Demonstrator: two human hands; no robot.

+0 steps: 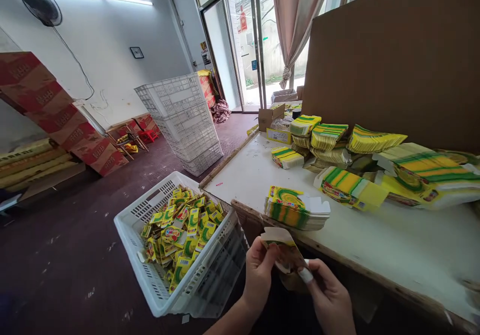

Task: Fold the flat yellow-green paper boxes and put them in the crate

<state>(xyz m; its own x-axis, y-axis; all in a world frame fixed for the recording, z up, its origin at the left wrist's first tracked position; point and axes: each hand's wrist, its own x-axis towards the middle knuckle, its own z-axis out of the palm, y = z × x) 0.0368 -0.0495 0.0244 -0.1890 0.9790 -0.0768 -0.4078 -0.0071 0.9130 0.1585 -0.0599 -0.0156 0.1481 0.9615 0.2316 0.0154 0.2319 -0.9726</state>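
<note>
Just past the table's front edge, both hands hold one small cardboard carton (285, 250), partly opened out with a pale flap at its top. My left hand (261, 270) pinches its left side between thumb and fingers. My right hand (325, 287), with white coverings on the thumb and a fingertip, grips its lower right corner. Fingers hide part of the carton, and its lower end is dark. Right behind it, a stack of flat yellow-green cartons (287, 210) lies at the table edge. To the left, a white plastic crate (150, 285) holds many small yellow boxes (191, 225).
More carton bundles (330, 137) lie along the back of the white table (240, 175), against a tall brown board (390, 65). Stacked white crates (183, 120) stand on the floor beyond. Red-brown boxes (63, 115) are piled at the left wall. A glass door (240, 50) is at the back.
</note>
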